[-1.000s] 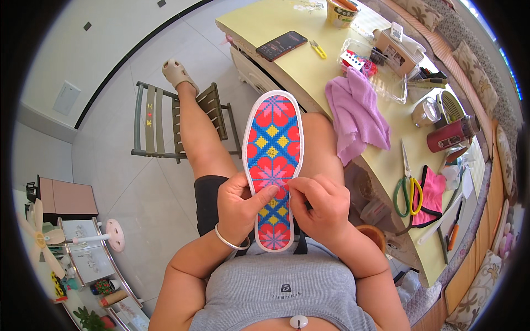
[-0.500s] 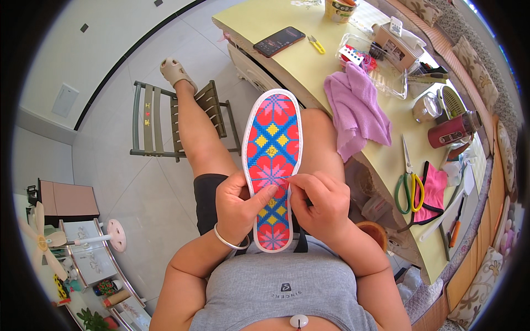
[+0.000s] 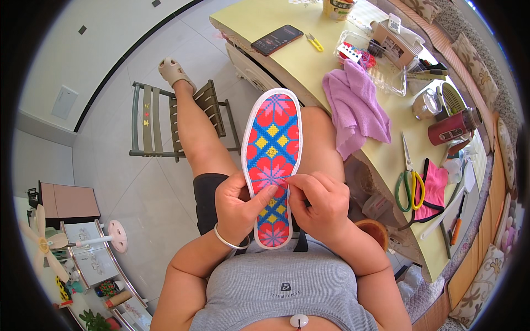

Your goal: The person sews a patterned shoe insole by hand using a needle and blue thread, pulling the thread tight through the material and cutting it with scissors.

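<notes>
Left hand (image 3: 238, 203) clasping insole (image 3: 273, 132), right hand (image 3: 324, 199) pinched

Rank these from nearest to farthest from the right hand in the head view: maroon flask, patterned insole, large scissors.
1. Patterned insole: by the right hand's fingertips, leftward.
2. Large scissors: rightward, on the table.
3. Maroon flask: farther right, beyond the scissors.

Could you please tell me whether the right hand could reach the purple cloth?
Probably yes: the purple cloth overhangs the near edge of the table with nothing visibly between, though the right hand is busy at the insole.
</notes>
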Available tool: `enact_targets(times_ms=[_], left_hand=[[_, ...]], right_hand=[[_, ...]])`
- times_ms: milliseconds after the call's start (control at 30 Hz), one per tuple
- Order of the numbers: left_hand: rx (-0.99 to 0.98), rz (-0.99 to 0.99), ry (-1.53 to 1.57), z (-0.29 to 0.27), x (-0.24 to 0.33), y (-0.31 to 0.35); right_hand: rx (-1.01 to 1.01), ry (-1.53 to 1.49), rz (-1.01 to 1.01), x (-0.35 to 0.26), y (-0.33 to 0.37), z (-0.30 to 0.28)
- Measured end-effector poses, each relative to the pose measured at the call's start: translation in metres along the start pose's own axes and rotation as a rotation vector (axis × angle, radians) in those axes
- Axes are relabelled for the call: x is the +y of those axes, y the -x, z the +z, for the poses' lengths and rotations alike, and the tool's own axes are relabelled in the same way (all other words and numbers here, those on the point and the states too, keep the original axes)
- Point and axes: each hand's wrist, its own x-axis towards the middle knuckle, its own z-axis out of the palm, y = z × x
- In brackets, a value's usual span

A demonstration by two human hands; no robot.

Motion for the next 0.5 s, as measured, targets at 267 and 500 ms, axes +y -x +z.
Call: enact_targets(times_ms=[267, 500], left_hand=[[-0.018, 0.343, -0.509, -0.009, -0.016, 0.003], [0.163, 0.375, -0.283, -0.001, -0.02, -0.006]], right_hand=[[-0.061, 0.083, -0.015, -0.004, 0.0, 0.004], [-0.011, 0.049, 0.033, -0.006, 0.0, 0.004]])
